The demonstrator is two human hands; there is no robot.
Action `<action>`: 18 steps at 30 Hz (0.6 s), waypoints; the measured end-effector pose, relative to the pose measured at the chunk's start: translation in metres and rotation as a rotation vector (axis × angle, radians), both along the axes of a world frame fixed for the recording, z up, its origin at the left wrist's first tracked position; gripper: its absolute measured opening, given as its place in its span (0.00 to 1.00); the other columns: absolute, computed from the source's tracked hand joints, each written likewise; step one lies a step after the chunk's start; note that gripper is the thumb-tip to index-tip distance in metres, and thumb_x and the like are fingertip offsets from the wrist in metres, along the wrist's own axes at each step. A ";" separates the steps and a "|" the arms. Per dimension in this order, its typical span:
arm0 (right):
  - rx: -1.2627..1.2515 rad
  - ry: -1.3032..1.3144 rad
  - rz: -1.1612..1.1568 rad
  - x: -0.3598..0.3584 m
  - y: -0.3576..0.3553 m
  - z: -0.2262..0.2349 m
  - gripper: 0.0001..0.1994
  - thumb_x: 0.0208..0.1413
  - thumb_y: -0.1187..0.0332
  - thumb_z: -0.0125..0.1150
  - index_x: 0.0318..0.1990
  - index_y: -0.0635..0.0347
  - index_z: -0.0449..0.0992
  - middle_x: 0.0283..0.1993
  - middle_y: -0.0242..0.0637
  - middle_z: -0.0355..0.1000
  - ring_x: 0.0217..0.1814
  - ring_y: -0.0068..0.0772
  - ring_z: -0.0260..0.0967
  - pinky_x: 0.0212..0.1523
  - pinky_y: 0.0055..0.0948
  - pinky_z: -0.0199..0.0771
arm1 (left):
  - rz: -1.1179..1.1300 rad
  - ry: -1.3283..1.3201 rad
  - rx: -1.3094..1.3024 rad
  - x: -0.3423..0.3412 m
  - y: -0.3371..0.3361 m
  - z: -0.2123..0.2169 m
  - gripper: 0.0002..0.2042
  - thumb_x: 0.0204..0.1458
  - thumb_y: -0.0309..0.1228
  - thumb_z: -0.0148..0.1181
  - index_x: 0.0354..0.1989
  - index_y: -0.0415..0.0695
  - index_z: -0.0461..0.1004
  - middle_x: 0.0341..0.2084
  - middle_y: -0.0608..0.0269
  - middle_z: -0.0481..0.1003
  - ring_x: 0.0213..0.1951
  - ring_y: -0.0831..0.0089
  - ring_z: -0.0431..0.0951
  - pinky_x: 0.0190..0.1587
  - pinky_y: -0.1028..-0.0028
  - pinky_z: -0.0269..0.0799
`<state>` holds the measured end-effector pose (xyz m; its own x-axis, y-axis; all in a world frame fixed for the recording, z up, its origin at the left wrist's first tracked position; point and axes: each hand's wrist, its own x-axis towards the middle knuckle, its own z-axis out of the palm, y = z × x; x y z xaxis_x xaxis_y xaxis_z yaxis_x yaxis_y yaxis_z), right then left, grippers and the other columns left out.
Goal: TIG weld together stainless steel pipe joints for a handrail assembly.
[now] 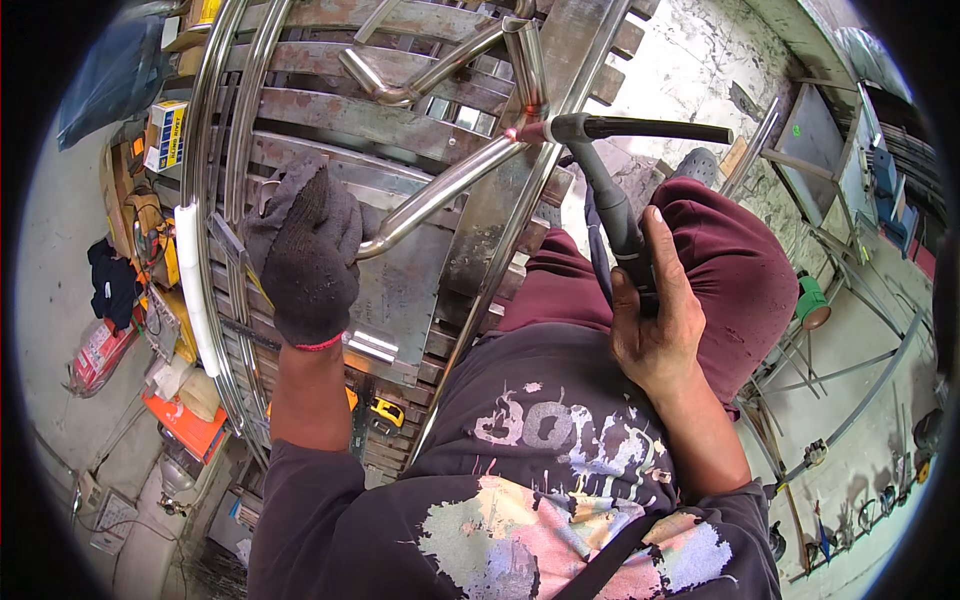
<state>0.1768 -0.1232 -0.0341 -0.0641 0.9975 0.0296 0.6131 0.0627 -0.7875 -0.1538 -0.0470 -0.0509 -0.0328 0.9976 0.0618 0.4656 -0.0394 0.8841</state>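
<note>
Evidently the bare right hand (655, 325) pinches the grey torch (612, 200) between thumb and fingers, its head at the glowing joint (514, 133) of a steel tube (450, 195) over the slatted counter (320, 108). The gloved left hand (305, 250) is bunched beside the tube's lower end — grip unclear. Judged risks: unsteady torch handling spoiling the joint; hot metal burning the ungloved hand. Printing shows on a yellow-and-blue box (167, 135) — worn lettering on the dark shirt (575, 435).

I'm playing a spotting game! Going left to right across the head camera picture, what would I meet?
Red package → long white sleeve → gloved left hand → slanting shiny tube → bare right hand → green cup-shaped thing.
</note>
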 end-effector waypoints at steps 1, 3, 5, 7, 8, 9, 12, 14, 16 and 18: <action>-0.004 0.001 -0.002 0.000 0.000 0.000 0.31 0.57 0.85 0.60 0.69 0.73 0.62 0.66 0.62 0.68 0.62 0.51 0.76 0.58 0.35 0.78 | 0.012 -0.143 -0.061 0.000 -0.001 -0.001 0.20 0.53 0.11 0.60 0.56 0.29 0.72 0.40 0.56 0.79 0.33 0.72 0.82 0.34 0.72 0.83; 0.003 0.005 -0.005 -0.001 0.001 0.001 0.31 0.57 0.86 0.61 0.69 0.73 0.62 0.66 0.61 0.69 0.62 0.51 0.76 0.58 0.35 0.78 | -0.025 0.008 -0.014 -0.001 0.001 0.000 0.20 0.53 0.11 0.60 0.56 0.29 0.72 0.38 0.57 0.79 0.32 0.72 0.82 0.34 0.72 0.83; 0.010 0.007 -0.007 0.000 0.001 0.001 0.31 0.57 0.86 0.61 0.69 0.73 0.62 0.66 0.61 0.69 0.62 0.51 0.77 0.58 0.35 0.78 | -0.062 0.157 0.034 0.002 0.004 0.003 0.20 0.52 0.11 0.61 0.56 0.29 0.72 0.37 0.57 0.78 0.31 0.73 0.81 0.34 0.72 0.83; -0.003 -0.018 0.008 0.001 0.001 0.001 0.30 0.57 0.85 0.61 0.69 0.73 0.63 0.65 0.60 0.70 0.60 0.51 0.77 0.57 0.35 0.78 | 0.093 0.057 -0.064 0.012 0.006 0.009 0.20 0.47 0.20 0.67 0.51 0.27 0.76 0.27 0.57 0.79 0.37 0.61 0.82 0.49 0.65 0.77; -0.012 -0.037 0.001 0.001 0.001 0.002 0.30 0.57 0.85 0.61 0.68 0.73 0.63 0.65 0.60 0.70 0.60 0.50 0.78 0.57 0.35 0.78 | -0.036 -0.611 -0.253 -0.004 0.011 0.001 0.20 0.48 0.19 0.66 0.52 0.27 0.76 0.28 0.57 0.78 0.37 0.63 0.81 0.48 0.64 0.78; -0.021 -0.048 0.002 -0.001 0.001 0.003 0.30 0.57 0.85 0.61 0.68 0.73 0.64 0.65 0.60 0.70 0.59 0.50 0.78 0.57 0.35 0.79 | -0.166 -1.272 -0.433 -0.025 0.017 -0.008 0.20 0.49 0.19 0.66 0.52 0.28 0.75 0.29 0.58 0.78 0.37 0.64 0.81 0.48 0.64 0.78; 0.010 -0.028 0.005 -0.001 0.002 0.000 0.30 0.58 0.85 0.61 0.69 0.73 0.63 0.66 0.60 0.69 0.60 0.50 0.78 0.56 0.34 0.79 | -0.244 -0.440 -0.210 -0.015 0.007 -0.002 0.24 0.48 0.15 0.63 0.57 0.29 0.72 0.39 0.55 0.77 0.43 0.70 0.80 0.49 0.65 0.80; 0.026 -0.020 0.002 0.000 0.001 0.000 0.31 0.57 0.85 0.61 0.69 0.73 0.61 0.68 0.60 0.67 0.62 0.50 0.77 0.57 0.35 0.78 | -0.119 0.407 -0.017 -0.011 0.002 -0.002 0.31 0.47 0.09 0.58 0.64 0.30 0.66 0.50 0.50 0.74 0.47 0.68 0.80 0.51 0.69 0.82; 0.024 -0.006 0.002 0.000 0.001 0.000 0.31 0.57 0.85 0.60 0.69 0.73 0.62 0.67 0.60 0.68 0.62 0.50 0.76 0.57 0.34 0.78 | -0.013 0.179 -0.067 -0.004 0.002 -0.002 0.25 0.47 0.13 0.63 0.57 0.28 0.70 0.42 0.52 0.77 0.40 0.68 0.81 0.44 0.68 0.82; 0.020 0.005 -0.003 0.000 0.001 0.001 0.30 0.57 0.86 0.60 0.69 0.73 0.62 0.67 0.60 0.68 0.62 0.50 0.76 0.57 0.34 0.78 | 0.087 -0.054 -0.117 -0.004 0.005 -0.002 0.20 0.47 0.17 0.68 0.51 0.26 0.75 0.34 0.55 0.80 0.33 0.68 0.82 0.38 0.68 0.82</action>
